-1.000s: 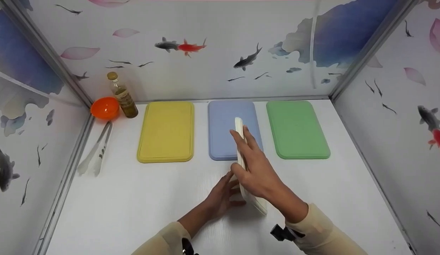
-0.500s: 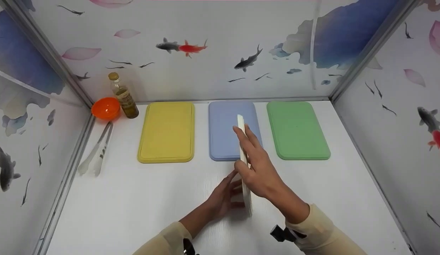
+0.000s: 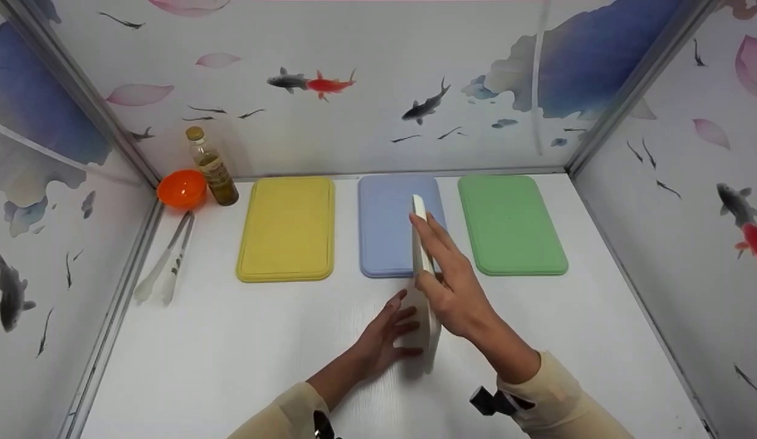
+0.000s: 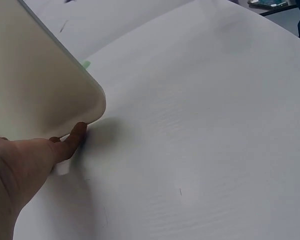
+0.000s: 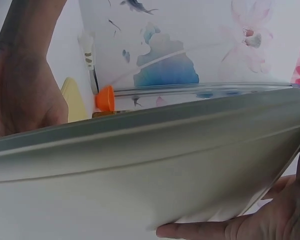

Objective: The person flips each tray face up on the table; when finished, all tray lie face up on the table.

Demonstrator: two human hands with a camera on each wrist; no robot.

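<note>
A white cutting board (image 3: pixel 419 207) stands on its long edge, nearly upright, in the middle of the head view. My right hand (image 3: pixel 454 289) grips its upper edge, with fingers along the right face and the thumb at the rim. On the other side, my left hand (image 3: pixel 381 341) reaches to the lower part of the left face with its fingers spread. In the left wrist view its fingertips (image 4: pixel 77 135) touch the board's lower edge near a rounded corner. The right wrist view has the board's rimmed face (image 5: pixel 115 200) up close, hiding part of the left hand.
Yellow (image 3: pixel 285 228), blue (image 3: pixel 384 225) and green (image 3: pixel 512 225) cutting boards lie along the back of the white table (image 3: pixel 232 353). An orange bowl (image 3: pixel 182 189), an oil bottle (image 3: pixel 213 167) and tongs (image 3: pixel 168 259) are at the back left. Printed panels enclose the table.
My right hand has shifted right with the white board, which has turned so that its left face shows. The left hand has barely moved; its thumb is now away from the board's edge.
</note>
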